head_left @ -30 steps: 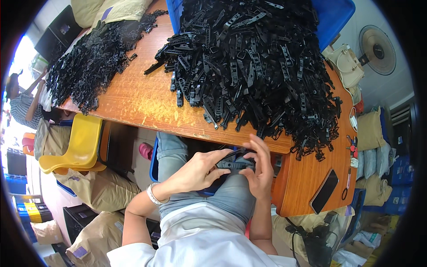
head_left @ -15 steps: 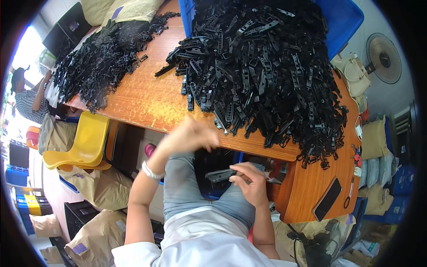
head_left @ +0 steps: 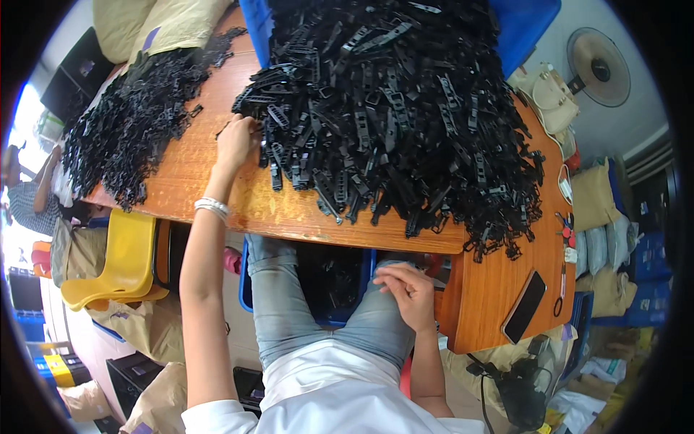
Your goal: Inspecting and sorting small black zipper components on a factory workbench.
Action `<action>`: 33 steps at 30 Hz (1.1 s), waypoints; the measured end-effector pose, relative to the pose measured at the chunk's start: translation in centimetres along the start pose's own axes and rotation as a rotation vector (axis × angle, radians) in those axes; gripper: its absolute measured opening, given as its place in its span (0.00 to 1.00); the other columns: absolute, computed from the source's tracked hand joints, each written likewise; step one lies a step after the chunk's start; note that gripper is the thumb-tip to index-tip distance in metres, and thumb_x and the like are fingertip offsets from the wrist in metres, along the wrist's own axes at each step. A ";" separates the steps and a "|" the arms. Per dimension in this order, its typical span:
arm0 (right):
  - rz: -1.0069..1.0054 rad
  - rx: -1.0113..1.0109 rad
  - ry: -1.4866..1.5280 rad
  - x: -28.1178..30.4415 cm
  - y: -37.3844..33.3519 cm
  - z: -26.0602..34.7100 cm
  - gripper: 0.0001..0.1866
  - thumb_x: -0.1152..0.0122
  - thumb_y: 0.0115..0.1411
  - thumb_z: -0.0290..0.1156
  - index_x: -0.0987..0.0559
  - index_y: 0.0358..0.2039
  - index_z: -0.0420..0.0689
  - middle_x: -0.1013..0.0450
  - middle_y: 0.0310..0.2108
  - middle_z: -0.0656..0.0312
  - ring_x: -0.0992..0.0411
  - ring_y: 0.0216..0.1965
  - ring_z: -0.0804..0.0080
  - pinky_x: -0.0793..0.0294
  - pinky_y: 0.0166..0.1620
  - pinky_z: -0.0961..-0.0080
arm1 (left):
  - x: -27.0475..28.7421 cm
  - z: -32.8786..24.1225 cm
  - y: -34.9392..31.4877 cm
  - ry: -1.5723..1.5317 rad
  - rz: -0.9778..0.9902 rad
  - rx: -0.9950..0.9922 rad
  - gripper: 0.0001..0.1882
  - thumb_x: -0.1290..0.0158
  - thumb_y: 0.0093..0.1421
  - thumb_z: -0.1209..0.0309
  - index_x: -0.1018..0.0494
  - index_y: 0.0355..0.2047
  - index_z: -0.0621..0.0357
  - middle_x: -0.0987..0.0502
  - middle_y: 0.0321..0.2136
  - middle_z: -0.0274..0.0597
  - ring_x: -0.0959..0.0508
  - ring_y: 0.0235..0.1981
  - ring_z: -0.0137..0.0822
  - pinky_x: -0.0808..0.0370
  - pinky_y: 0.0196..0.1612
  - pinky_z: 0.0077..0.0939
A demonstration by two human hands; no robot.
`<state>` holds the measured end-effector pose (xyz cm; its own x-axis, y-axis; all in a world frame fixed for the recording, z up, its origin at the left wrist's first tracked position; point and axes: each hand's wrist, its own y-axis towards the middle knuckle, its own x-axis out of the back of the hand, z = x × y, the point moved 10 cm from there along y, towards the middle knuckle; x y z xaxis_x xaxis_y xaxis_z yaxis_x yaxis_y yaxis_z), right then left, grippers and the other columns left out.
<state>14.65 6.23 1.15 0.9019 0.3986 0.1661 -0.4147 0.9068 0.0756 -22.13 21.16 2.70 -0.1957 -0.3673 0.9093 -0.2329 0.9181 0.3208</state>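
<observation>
Fingers of my left hand are at the left side of the big heap of black pieces, which spreads on the desk almost down to its near edge. One thin dark end shows beside them; whether they grip it or only touch it, I cannot tell. My right hand is over my right thigh, loosely bent, with nothing visible in it. For good work, I should pinch one loose piece from the heap's border and lift gently, so that its neighbours do not hook on.
</observation>
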 end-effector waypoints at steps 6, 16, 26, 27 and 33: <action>-0.535 -0.035 -0.341 8.0 0.2 0.9 0.08 0.49 0.58 0.22 0.24 0.36 0.35 0.29 0.29 0.58 0.30 0.25 0.74 0.32 0.26 0.81 | 1.6 0.4 -1.4 0.026 -0.010 -0.119 0.08 0.42 0.45 0.70 0.25 0.24 0.61 0.30 0.29 0.45 0.27 0.33 0.46 0.31 0.37 0.36; -0.624 0.107 -1.033 8.1 1.2 2.0 0.06 0.40 0.51 0.26 0.25 0.29 0.36 0.33 0.29 0.57 0.33 0.30 0.61 0.34 0.31 0.68 | 4.0 -0.9 -5.0 0.096 -0.157 -0.069 0.07 0.44 0.48 0.74 0.24 0.25 0.68 0.26 0.31 0.45 0.29 0.35 0.44 0.32 0.41 0.32; -0.433 0.503 -0.586 3.1 -0.1 9.3 0.09 0.42 0.46 0.17 0.21 0.30 0.41 0.29 0.37 0.58 0.32 0.39 0.63 0.33 0.39 0.73 | -0.3 -19.7 -18.6 -1.706 0.832 0.404 0.13 0.54 0.59 0.75 0.35 0.43 0.68 0.27 0.23 0.45 0.24 0.21 0.36 0.25 0.20 0.24; -0.344 0.566 -0.640 1.6 0.0 10.3 0.10 0.41 0.44 0.17 0.21 0.29 0.42 0.29 0.37 0.58 0.32 0.40 0.62 0.33 0.40 0.72 | -0.6 -20.7 -19.5 -1.796 0.914 0.432 0.14 0.55 0.60 0.74 0.35 0.44 0.70 0.27 0.23 0.45 0.24 0.20 0.36 0.25 0.19 0.24; -0.145 0.630 -0.741 -0.4 -0.5 10.8 0.13 0.40 0.39 0.20 0.20 0.29 0.46 0.30 0.41 0.59 0.32 0.43 0.60 0.35 0.42 0.69 | -0.9 -22.2 -21.1 -1.904 1.085 0.581 0.14 0.60 0.62 0.73 0.35 0.44 0.74 0.27 0.22 0.46 0.25 0.15 0.36 0.28 0.15 0.22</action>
<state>13.26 4.12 11.62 0.7344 -0.0923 0.6724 -0.4886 0.6156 0.6183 4.08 5.44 1.01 -0.7045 0.0827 -0.7049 0.4621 0.8073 -0.3671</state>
